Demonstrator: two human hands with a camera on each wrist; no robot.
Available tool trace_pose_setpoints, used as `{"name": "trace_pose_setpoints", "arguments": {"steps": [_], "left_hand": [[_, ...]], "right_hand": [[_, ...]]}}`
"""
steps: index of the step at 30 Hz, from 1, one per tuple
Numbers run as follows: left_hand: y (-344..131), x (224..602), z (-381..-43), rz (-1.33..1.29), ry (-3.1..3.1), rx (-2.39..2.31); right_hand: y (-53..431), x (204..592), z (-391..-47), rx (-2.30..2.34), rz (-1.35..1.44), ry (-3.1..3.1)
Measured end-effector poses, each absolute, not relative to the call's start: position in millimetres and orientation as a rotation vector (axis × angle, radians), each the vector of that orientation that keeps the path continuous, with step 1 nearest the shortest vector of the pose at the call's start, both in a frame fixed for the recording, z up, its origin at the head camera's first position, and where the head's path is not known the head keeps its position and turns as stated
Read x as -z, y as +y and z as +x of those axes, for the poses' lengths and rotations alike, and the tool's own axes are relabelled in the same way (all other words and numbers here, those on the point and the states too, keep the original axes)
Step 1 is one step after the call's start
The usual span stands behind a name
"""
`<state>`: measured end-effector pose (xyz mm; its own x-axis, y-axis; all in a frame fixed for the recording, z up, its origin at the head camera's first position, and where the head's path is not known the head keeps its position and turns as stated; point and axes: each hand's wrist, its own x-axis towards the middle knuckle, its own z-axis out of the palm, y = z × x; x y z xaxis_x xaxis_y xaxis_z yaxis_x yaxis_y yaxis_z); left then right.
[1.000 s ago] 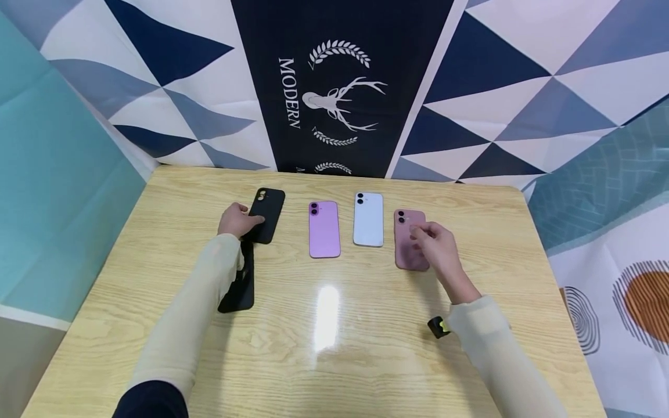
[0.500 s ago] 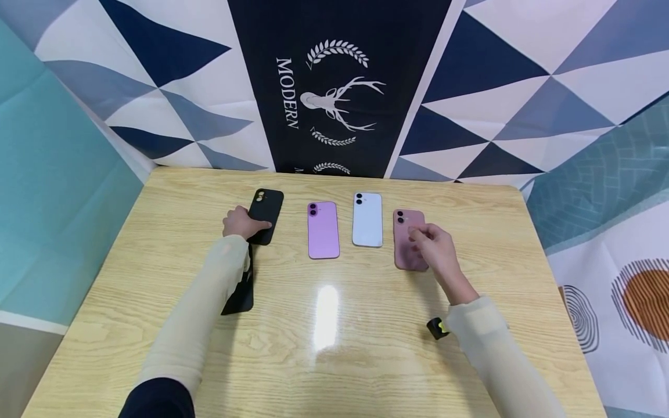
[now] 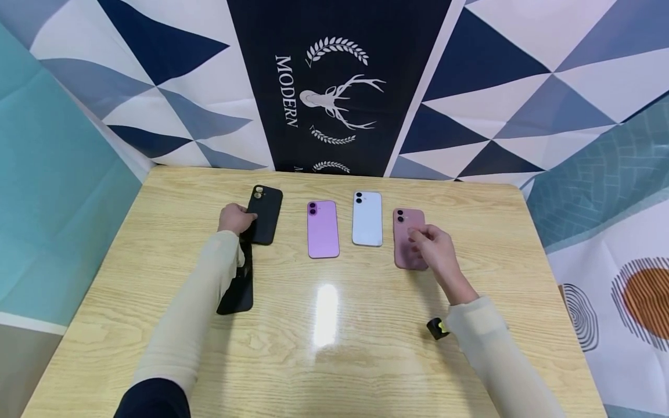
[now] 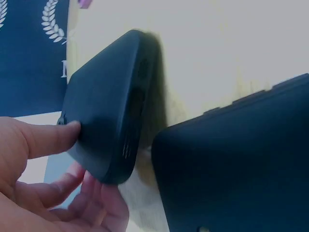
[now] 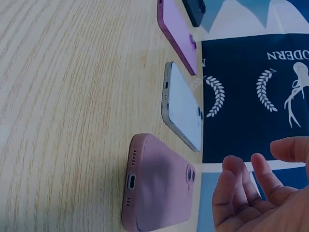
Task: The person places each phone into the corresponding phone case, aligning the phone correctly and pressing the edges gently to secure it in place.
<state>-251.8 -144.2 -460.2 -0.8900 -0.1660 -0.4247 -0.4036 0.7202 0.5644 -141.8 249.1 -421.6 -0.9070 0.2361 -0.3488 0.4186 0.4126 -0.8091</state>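
A black phone case [image 3: 267,212] lies at the back left of the table, with pale camera cutouts in one corner. My left hand [image 3: 235,219] grips its left edge, thumb [image 4: 58,137] on the back and the other fingers curled by the lower edge. A second black phone case [image 3: 237,293] lies nearer, partly hidden by the left sleeve. At the right, a dusty-pink phone [image 3: 409,247] in a matching case lies back up. My right hand [image 3: 435,244] hovers over its right side, fingers loosely bent and holding nothing; the right wrist view shows it apart from the phone.
Between the hands lie a purple phone [image 3: 323,232] and a white phone [image 3: 367,220], both back up. A small black and yellow object [image 3: 436,328] is by the right sleeve. The wooden table [image 3: 366,360] ends at a patterned cloth [image 3: 334,139] behind.
The left hand has shifted slightly left and back, and its thumb has slid toward the case's left edge. The gripped case has moved slightly. The right hand stays nearly still.
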Motion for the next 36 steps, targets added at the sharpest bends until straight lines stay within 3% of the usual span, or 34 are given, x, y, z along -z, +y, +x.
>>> {"name": "trace_pose_setpoints", "arguments": {"steps": [21, 36], "left_hand": [[-161.3, 446.0, -247.0, -0.478, 2.209, -1.376], [-129.6, 420.6, -236.1, -0.312, 2.173, -1.465]], "right_hand": [[247.4, 423.7, -144.3, 1.477, 0.575, 2.463], [238.2, 424.8, -140.9, 1.494, 0.551, 2.469]]}}
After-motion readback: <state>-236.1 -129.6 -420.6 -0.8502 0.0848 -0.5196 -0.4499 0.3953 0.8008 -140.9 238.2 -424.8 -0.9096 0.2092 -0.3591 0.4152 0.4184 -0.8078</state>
